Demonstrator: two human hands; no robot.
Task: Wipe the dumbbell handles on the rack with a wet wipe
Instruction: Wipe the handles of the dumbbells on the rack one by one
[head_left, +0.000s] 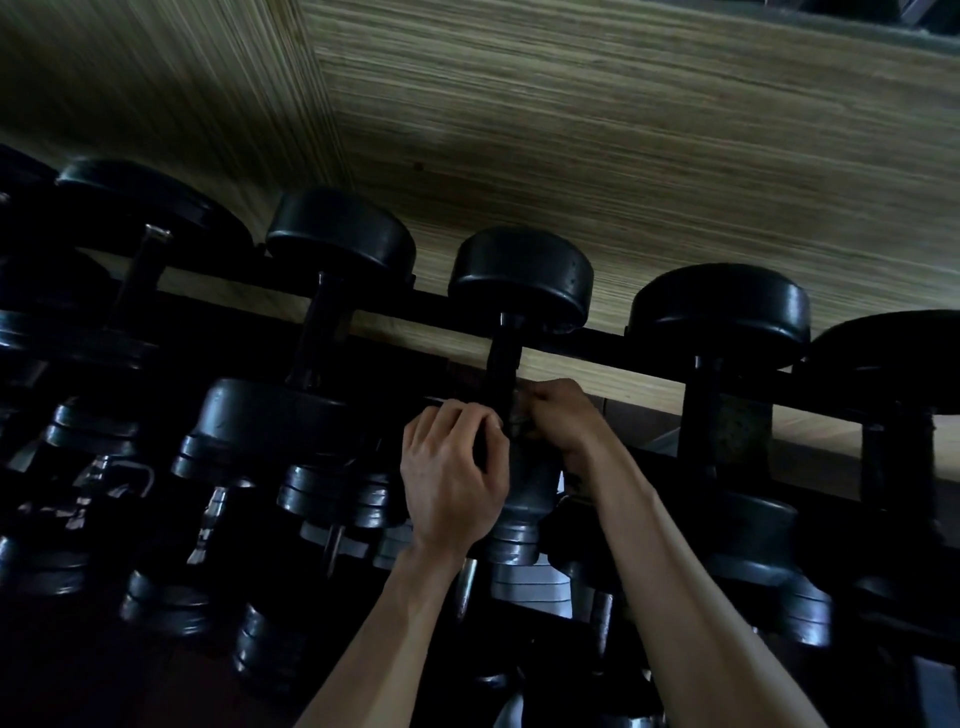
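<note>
A black dumbbell (521, 278) lies on the top rail of the rack (639, 347), its dark handle (503, 364) running toward me. My left hand (452, 473) curls over the near weight head of this dumbbell. My right hand (561, 421) grips the lower part of the handle, with something greyish, probably the wet wipe (519, 422), bunched under its fingers. The dim light hides the wipe's outline.
More black dumbbells sit on the same rail to the left (340, 234) and right (719, 306). Lower tiers hold several smaller dumbbells with chrome handles (215, 512). A wood-grain wall (623, 156) stands right behind the rack.
</note>
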